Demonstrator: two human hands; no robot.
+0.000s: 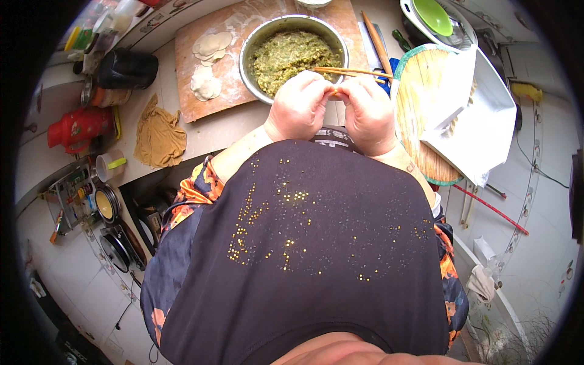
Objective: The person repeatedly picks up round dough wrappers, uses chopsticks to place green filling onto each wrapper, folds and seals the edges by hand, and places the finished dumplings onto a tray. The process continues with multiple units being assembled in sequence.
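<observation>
My left hand [299, 105] and my right hand [368, 109] meet at the thumbs and fingertips, just in front of a metal bowl [246, 77]. Between them they pinch what seems to be a dumpling, almost wholly hidden by the fingers. Green minced filling [292, 59] fills much of the bowl. A pair of wooden chopsticks [349, 71] lies over the bowl's right rim, past my right hand. Left of the bowl, two piles of round dough wrappers, one farther back [212, 47] and one nearer [205, 85], rest on a floured wooden board [237, 98].
At right, a white box [490, 132] with a few dumplings partly visible sits on a round stalk tray [415, 86] with green edging. A rolling pin [376, 43] lies behind the chopsticks. A brown cloth [159, 132] and a red thermos [80, 127] are at left.
</observation>
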